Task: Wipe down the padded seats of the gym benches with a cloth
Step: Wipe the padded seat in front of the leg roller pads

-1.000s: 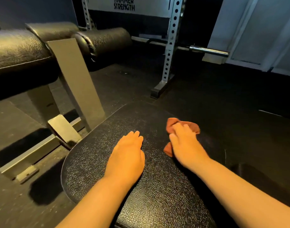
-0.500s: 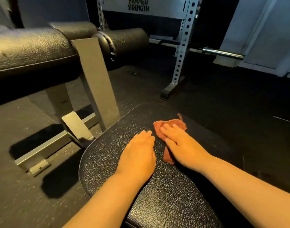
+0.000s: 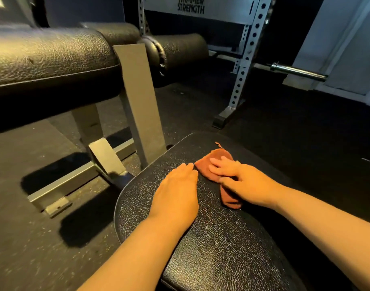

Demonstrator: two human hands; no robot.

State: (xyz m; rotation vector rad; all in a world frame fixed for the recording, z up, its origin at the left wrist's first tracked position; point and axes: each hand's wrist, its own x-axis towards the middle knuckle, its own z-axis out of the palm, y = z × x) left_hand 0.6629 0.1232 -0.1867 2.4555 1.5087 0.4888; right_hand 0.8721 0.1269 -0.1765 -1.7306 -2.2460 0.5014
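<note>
Cloth (image 3: 211,165): swept toward nine o'clock across padded seat (image 3: 222,248) under flat-fingered right hand (image 3: 240,181); left hand (image 3: 177,194) flat, bracing; wiping underway.

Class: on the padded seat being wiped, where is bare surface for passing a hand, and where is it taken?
Bare: the padded seat nearest the camera between the forearms, and its left edge. Taken: the far end, under the left hand and the right hand pressing the cloth.
</note>
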